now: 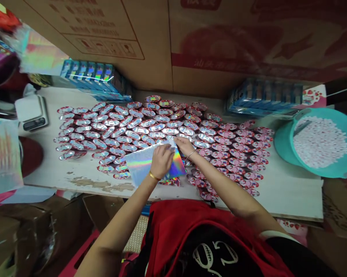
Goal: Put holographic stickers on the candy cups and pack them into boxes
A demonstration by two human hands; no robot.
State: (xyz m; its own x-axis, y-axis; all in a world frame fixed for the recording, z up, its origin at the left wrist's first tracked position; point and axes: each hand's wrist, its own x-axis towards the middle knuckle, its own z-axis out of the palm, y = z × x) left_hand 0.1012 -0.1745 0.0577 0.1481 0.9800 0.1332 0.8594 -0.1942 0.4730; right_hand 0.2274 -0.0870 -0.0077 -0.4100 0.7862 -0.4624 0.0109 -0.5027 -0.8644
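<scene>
A shiny rainbow-silver holographic sheet (138, 161) lies tilted over the front of many standing packets. My left hand (162, 158), with a gold bracelet at the wrist, is over the sheet; its fingers are bunched together, and what sits between the fingertips is hidden. At the sheet's far right corner, my right hand (184, 145) pinches the edge between thumb and fingers. Around both hands stand rows of small packets with oval silvery tops (147, 123). Nearer the right forearm, similar packets show pink oval tops (219, 155).
A turquoise tub (283, 142) of small white pieces stands at the right end of the white table (294, 192). Blue boxed packs (98, 79) and more blue packs (265, 96) stand before large cartons (153, 42). A small scale (31, 111) is at left.
</scene>
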